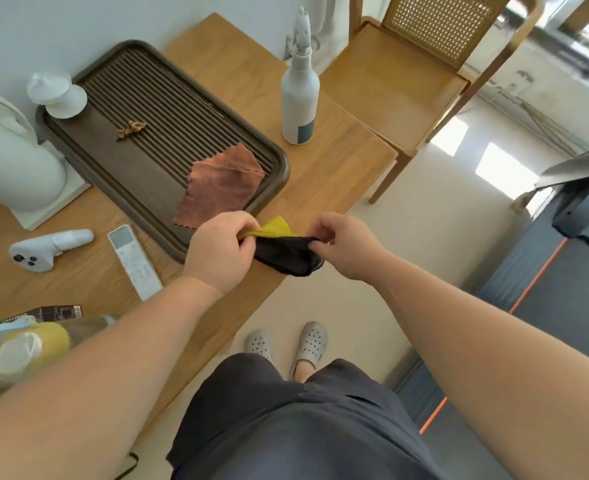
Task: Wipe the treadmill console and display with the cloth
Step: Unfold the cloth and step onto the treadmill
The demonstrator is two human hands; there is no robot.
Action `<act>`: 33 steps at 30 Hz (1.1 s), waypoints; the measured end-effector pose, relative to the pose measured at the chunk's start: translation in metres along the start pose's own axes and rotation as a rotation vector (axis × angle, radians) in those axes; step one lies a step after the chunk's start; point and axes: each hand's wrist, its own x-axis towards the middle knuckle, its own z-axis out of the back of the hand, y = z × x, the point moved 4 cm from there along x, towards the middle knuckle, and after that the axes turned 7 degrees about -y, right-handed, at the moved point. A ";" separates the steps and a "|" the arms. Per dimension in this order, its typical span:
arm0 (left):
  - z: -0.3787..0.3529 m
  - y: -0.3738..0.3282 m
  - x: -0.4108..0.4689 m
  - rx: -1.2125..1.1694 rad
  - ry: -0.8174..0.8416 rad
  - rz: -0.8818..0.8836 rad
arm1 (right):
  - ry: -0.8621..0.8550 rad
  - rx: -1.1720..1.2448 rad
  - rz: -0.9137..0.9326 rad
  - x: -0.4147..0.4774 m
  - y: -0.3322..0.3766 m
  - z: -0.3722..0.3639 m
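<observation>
Dark shorts [286,420] fill six o'clock. Left grip [222,249] and right grip [345,247], at centre, each pinch one end of the black-and-yellow cloth [288,256], fingers curled round it, above the worktop [338,157] edge. Treadmill console [584,188] at three o'clock, well apart from the cloth. Spray bottle [299,98] upright at twelve o'clock. Brown rag [220,188] lies on the tray [168,233] at eleven o'clock.

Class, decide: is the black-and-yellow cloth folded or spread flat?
Folded and bunched: the cloth sags doubled between the left hand and right hand, which pinch its ends.
</observation>
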 end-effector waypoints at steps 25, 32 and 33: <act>-0.018 -0.081 -0.159 -0.009 0.572 -0.583 | -0.612 0.082 -0.451 -0.338 -0.042 -0.053; -0.069 -0.178 -0.228 -0.045 0.706 -0.742 | -0.797 0.133 -0.635 -0.447 -0.098 -0.050; -0.077 -0.193 -0.240 -0.040 0.725 -0.772 | -0.826 0.139 -0.659 -0.464 -0.108 -0.047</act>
